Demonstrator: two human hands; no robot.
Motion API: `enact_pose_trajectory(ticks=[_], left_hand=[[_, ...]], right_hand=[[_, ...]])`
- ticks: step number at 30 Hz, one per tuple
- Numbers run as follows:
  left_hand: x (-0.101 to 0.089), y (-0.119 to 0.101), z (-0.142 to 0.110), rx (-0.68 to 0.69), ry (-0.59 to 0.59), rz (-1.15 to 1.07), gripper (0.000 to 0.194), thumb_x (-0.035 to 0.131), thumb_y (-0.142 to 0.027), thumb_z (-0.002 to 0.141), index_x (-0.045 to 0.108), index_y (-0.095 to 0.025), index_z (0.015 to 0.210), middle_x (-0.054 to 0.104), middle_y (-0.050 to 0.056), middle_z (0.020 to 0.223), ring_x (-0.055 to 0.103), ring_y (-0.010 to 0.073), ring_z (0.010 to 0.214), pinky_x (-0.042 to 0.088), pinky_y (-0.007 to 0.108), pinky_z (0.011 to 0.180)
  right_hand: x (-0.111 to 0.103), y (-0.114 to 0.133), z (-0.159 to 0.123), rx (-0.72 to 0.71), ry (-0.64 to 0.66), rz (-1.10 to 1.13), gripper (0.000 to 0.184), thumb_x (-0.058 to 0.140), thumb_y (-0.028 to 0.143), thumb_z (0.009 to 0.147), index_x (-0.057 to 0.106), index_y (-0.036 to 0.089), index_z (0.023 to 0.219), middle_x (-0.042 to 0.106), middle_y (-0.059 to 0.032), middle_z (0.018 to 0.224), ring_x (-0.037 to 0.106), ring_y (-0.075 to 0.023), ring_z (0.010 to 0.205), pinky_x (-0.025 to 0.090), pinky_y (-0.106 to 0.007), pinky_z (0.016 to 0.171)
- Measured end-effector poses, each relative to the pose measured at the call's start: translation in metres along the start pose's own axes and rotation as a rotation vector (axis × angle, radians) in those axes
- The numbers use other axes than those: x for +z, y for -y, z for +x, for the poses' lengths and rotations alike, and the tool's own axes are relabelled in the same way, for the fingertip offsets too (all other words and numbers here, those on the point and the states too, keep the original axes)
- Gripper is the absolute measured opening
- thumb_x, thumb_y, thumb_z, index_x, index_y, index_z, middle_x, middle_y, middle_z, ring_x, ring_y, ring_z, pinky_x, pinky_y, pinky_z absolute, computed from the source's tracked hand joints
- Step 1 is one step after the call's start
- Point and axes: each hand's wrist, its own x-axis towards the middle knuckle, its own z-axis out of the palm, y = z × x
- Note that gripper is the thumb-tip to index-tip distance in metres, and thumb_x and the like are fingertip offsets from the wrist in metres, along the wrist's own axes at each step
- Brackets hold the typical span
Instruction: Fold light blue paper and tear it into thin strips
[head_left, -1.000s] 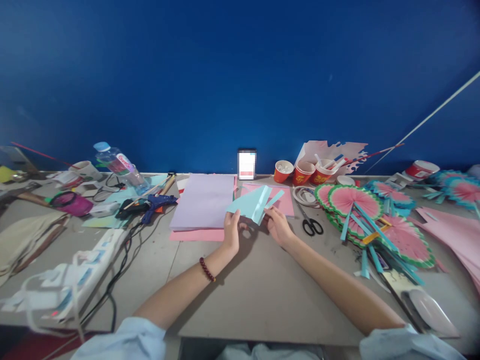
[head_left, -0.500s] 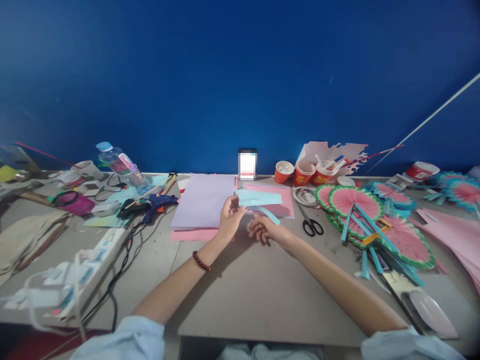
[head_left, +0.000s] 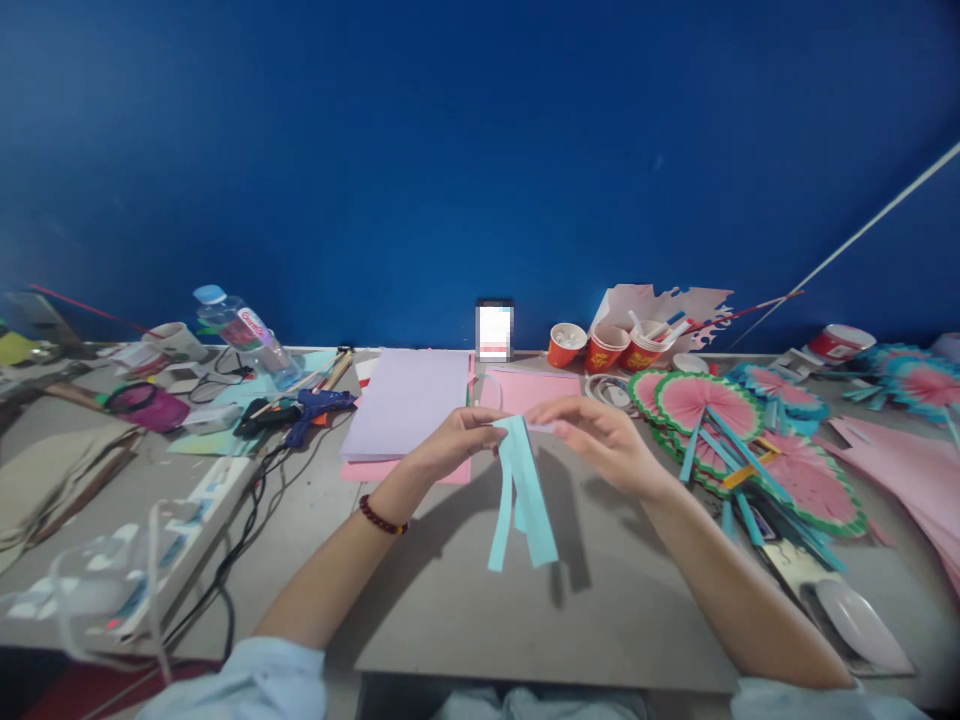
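My left hand (head_left: 459,442) pinches the top end of light blue paper strips (head_left: 531,500) between thumb and fingers. The strips hang over the table toward me, one narrow and one wider. Beside their top edge is my right hand (head_left: 600,440), fingers stretched out and thumb apart. Whether its fingertips touch the paper I cannot tell. Behind the hands lie a stack of lilac paper (head_left: 409,400) and a sheet of pink paper (head_left: 544,385). My right hand and forearm now cover the black-handled scissors.
At right are watermelon-patterned paper fans (head_left: 709,405), a white mouse (head_left: 862,625) and pink paper (head_left: 900,465). Red paper cups (head_left: 606,350) stand by the blue wall. Leftward lie a blue glue gun (head_left: 311,405), a tilted bottle (head_left: 244,330) and a power strip (head_left: 184,540).
The blue strips have swung from lying out to the right to hanging down toward me. My right hand has risen and moved right, its fingers extending. My left hand has come slightly nearer.
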Motion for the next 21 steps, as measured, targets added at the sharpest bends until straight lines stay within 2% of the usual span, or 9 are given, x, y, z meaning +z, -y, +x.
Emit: enact_pose_trajectory(ticks=[2,5,8,11,14,21], left_hand=[[0.000,0.007,0.004,-0.017,0.019,0.021,0.022,0.074,-0.029,0.066,0.074,-0.016,0.084,0.065,0.003,0.069,0.054,0.0103,0.059,0.044,0.024,0.060],[-0.002,0.018,0.010,-0.053,-0.033,0.051,0.020,0.076,-0.030,0.064,0.073,-0.016,0.077,0.062,0.001,0.064,0.052,0.0087,0.055,0.043,0.024,0.058],[-0.005,0.026,0.014,-0.081,-0.090,0.072,0.021,0.078,-0.032,0.061,0.069,-0.015,0.067,0.058,-0.001,0.057,0.051,0.0080,0.052,0.043,0.023,0.056],[-0.005,0.028,0.015,-0.094,-0.096,0.087,0.024,0.077,-0.036,0.062,0.065,-0.014,0.061,0.055,-0.001,0.053,0.050,0.0084,0.050,0.043,0.022,0.054],[-0.002,0.027,0.014,-0.069,-0.089,0.100,0.027,0.074,-0.038,0.065,0.064,-0.014,0.060,0.054,-0.001,0.052,0.052,0.0094,0.050,0.043,0.023,0.055],[0.004,0.031,0.013,-0.020,-0.063,0.165,0.019,0.067,-0.033,0.068,0.061,-0.015,0.063,0.055,-0.001,0.052,0.051,0.0103,0.049,0.045,0.025,0.056]], right_hand=[[0.001,-0.018,0.010,-0.024,-0.052,-0.139,0.023,0.069,0.029,0.072,0.069,0.025,0.094,0.067,-0.0061,0.103,0.057,-0.0262,0.105,0.043,-0.040,0.091],[0.002,-0.048,0.023,-0.006,0.022,-0.303,0.017,0.066,0.031,0.073,0.070,0.023,0.088,0.068,-0.0039,0.090,0.060,-0.0221,0.088,0.044,-0.036,0.083],[0.001,-0.066,0.028,0.013,0.062,-0.359,0.014,0.065,0.033,0.073,0.069,0.020,0.077,0.067,-0.0020,0.075,0.058,-0.0180,0.072,0.044,-0.030,0.071],[-0.001,-0.070,0.027,0.023,0.051,-0.379,0.014,0.064,0.034,0.074,0.069,0.020,0.073,0.065,-0.0014,0.070,0.055,-0.0168,0.067,0.043,-0.028,0.065],[-0.001,-0.068,0.026,0.043,0.037,-0.408,0.014,0.061,0.033,0.075,0.069,0.021,0.072,0.067,-0.0012,0.073,0.057,-0.0178,0.071,0.043,-0.029,0.069],[-0.005,-0.077,0.030,0.091,0.124,-0.324,0.017,0.061,0.035,0.075,0.069,0.021,0.071,0.067,-0.0008,0.072,0.057,-0.0174,0.071,0.042,-0.029,0.067]])
